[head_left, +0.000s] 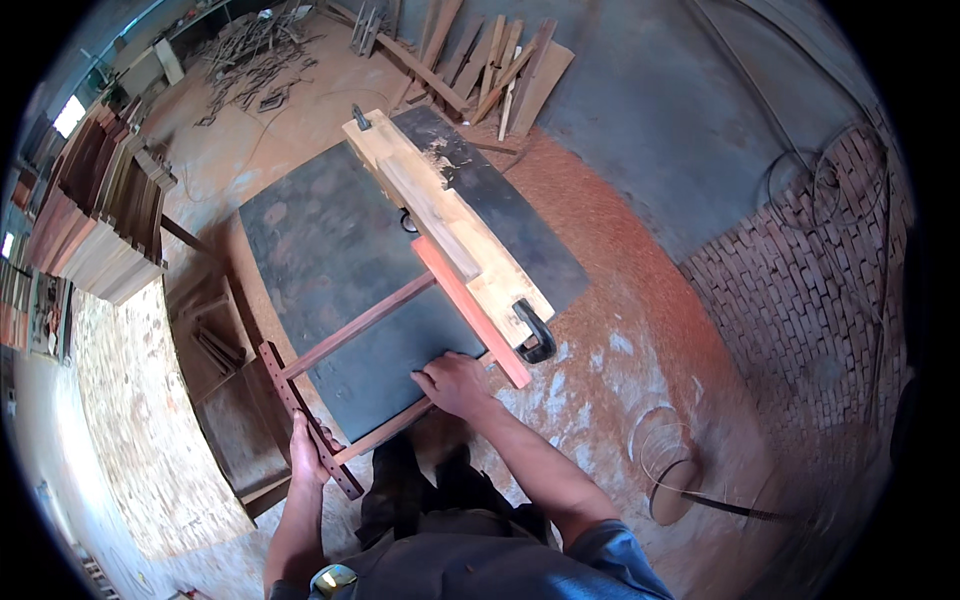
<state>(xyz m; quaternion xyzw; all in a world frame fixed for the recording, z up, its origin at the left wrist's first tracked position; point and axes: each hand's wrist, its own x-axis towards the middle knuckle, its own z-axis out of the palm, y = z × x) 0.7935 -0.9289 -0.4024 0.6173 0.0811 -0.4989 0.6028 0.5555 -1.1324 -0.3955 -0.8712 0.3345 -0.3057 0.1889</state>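
Note:
A wooden frame (362,325) lies partly over the dark tabletop (300,240). Two crosspieces join its pale red rail (470,312) on the right to a dark red rail (290,395) with a row of small holes on the left. My left hand (308,458) is closed on the lower part of the holed rail. Around the near crosspiece (385,432) my right hand (460,386) is closed, close to the pale red rail. That rail lies along a light wooden board (500,285) held to the table by a black clamp (533,332) at its near end.
Another clamp (360,118) grips the board's far end. Wood shavings (440,160) lie on the tabletop. To the left stand stacked boards (110,220) and a pale panel (120,410). Planks (500,75) lean at the back wall. A round disc (675,490) is on the floor at right.

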